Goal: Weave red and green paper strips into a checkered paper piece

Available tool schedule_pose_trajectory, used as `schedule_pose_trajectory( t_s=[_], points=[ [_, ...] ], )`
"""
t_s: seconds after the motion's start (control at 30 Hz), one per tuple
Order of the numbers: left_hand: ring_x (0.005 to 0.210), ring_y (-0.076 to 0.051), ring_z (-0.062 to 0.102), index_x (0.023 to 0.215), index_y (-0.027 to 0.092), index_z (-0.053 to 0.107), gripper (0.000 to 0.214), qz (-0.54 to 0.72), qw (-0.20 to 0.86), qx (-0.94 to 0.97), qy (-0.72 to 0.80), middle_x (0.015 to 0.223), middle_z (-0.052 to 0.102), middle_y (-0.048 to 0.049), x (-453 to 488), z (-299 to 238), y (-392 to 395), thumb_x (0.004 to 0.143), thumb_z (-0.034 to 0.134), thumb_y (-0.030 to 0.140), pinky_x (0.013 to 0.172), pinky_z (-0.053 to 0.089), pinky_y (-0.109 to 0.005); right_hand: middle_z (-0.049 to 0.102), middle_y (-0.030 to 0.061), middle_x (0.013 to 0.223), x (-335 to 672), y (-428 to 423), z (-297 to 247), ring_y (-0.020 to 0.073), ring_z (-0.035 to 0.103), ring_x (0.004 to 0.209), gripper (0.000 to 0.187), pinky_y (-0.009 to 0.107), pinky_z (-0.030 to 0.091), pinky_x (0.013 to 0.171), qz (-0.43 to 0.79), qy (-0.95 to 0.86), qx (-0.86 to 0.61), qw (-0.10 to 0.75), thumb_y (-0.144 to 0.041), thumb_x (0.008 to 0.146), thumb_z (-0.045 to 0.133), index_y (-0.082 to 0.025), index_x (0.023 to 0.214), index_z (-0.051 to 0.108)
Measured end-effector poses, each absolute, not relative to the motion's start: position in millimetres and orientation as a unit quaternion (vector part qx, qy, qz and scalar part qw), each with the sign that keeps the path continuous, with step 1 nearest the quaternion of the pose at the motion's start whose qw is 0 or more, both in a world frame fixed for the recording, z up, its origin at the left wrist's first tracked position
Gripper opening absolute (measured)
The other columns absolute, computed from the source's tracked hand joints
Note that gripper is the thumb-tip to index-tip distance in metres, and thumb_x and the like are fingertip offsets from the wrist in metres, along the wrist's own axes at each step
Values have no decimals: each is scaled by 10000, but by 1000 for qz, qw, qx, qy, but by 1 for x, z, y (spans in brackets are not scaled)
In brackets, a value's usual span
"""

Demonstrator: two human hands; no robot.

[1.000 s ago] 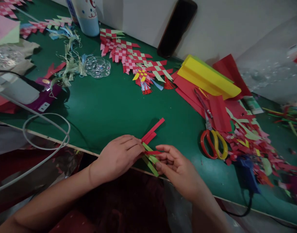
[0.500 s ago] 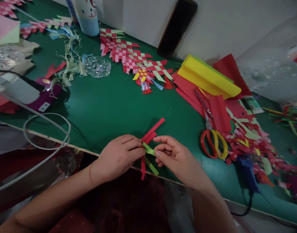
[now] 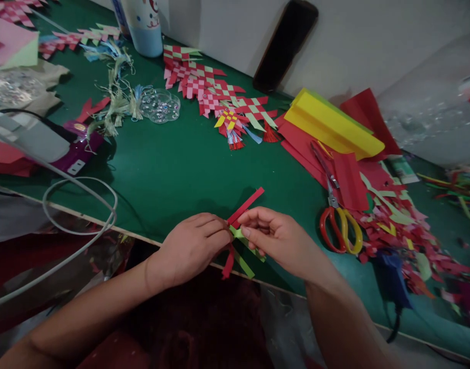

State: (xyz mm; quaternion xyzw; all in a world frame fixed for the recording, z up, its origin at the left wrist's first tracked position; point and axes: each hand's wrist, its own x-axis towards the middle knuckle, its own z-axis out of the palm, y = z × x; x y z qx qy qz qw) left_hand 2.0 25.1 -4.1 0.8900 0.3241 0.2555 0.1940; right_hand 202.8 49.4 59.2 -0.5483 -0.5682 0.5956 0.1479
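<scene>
Near the front edge of the green table, my left hand point(image 3: 198, 246) is closed on a bundle of crossing paper strips, its fingers hiding their middle. A red paper strip point(image 3: 247, 205) points up and to the right, and another red end hangs down over the table edge. Green paper strips point(image 3: 244, 265) stick out to the lower right. My right hand point(image 3: 275, 236) pinches green and red strip ends between thumb and fingers, close beside my left fingertips. How the strips interlace under the fingers cannot be seen.
Red-and-yellow-handled scissors point(image 3: 340, 228) lie on the right, by red paper scraps point(image 3: 404, 230) and a blue tool point(image 3: 394, 279). Behind are folded yellow paper point(image 3: 330, 123), woven paper fish point(image 3: 208, 87) and a phone point(image 3: 285, 43). A white cable point(image 3: 114, 205) loops at left.
My right hand has moved slightly up and left, over the shorter red strip end. The green strip it was pulling now shows less. My left hand keeps its grip.
</scene>
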Motion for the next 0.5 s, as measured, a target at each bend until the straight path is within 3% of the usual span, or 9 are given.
schedule_pose_trajectory(
  t_s=[0.17, 0.5],
  points=[
    [938, -175, 626, 936, 165, 579, 126, 261, 204, 882, 337, 932, 667, -40, 3, -6, 25, 983, 475, 219, 910, 518, -350, 581, -22, 709, 204, 54, 64, 75, 501, 539, 161, 197, 426, 478, 585, -582, -553, 118, -344, 839, 599, -196, 891, 633],
    [1013, -181, 618, 995, 191, 655, 207, 259, 161, 899, 315, 1030, 664, -51, -1, -4, 25, 964, 457, 137, 948, 510, -363, 597, -37, 629, 199, 72, 56, 83, 543, 542, 146, 198, 410, 496, 609, -563, -551, 98, -299, 793, 634, -187, 884, 617]
  ],
)
